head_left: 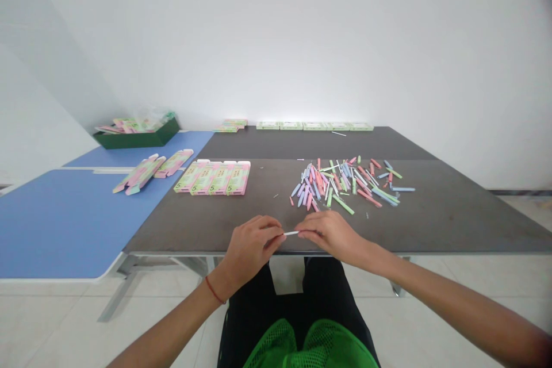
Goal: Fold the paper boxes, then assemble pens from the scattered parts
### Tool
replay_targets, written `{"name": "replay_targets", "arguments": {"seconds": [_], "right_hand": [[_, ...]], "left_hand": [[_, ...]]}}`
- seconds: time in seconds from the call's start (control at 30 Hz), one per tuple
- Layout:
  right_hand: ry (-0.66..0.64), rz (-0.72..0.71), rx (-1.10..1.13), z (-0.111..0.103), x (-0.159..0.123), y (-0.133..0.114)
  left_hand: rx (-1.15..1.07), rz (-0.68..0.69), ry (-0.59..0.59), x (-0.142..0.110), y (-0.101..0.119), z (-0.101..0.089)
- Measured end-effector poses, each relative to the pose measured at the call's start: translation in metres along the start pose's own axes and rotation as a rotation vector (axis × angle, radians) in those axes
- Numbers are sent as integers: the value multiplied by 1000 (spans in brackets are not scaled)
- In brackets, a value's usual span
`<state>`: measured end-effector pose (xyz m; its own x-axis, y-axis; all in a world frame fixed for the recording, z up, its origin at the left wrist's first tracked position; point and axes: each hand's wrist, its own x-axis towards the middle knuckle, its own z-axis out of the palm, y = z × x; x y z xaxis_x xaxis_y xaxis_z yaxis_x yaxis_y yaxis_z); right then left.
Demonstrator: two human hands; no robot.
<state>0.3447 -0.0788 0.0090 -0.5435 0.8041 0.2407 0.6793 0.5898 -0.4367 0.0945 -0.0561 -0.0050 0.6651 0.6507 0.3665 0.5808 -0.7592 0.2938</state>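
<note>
A thin white stick [291, 233], much like a pen refill, is held level between my two hands near the front edge of the dark table. My left hand [254, 238] pinches its left end, and my right hand [330, 234] grips the other end with thumb and fingers; the fingertips hide both ends. Just beyond my right hand lies a loose heap of small pen parts [344, 184]: pink, purple, blue and green tubes mixed with thin white sticks.
Several printed cartons [211, 178] lie in a row on the left of the dark table [452, 213]. Other cartons [314, 126] line its back edge. On the blue table [47, 218] are flattened cartons [140, 173] and a filled green box [142, 139].
</note>
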Motion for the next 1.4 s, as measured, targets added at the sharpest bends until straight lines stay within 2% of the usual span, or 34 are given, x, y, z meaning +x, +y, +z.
{"name": "replay_targets", "arguments": {"seconds": [0.07, 0.13, 0.23, 0.3, 0.47, 0.57, 0.73, 0.9, 1.03, 1.13, 1.23, 1.3, 1.4], "right_hand": [[26, 20, 25, 1, -8, 1], [58, 39, 35, -2, -16, 5], [108, 100, 46, -10, -25, 16], [134, 153, 51, -18, -30, 25], [222, 227, 17, -33, -37, 40], [266, 247, 6, -35, -40, 43], [313, 250, 18, -30, -47, 50], [363, 329, 36, -28, -57, 61], [392, 343, 44, -29, -67, 66], [394, 321, 46, -30, -71, 61], [383, 261, 68, -33, -71, 45], [388, 203, 100, -34, -70, 31], [427, 133, 144, -37, -69, 11]], "left_hand": [[3, -30, -19, 1, 1, 0], [66, -119, -33, 6, -3, 0], [225, -300, -85, 21, -19, 0], [302, -366, -134, 37, -31, 4], [321, -342, -161, 80, -54, 23], [327, -351, -180, 97, -63, 34], [297, -358, -205, 107, -75, 39], [262, -332, -215, 104, -77, 38], [210, -270, -226, 94, -66, 34], [147, -196, -225, 83, -44, 30], [71, -110, -217, 73, -14, 24], [-38, -14, -148, 67, 5, 20], [-95, 43, -70, 62, 23, 12]]}}
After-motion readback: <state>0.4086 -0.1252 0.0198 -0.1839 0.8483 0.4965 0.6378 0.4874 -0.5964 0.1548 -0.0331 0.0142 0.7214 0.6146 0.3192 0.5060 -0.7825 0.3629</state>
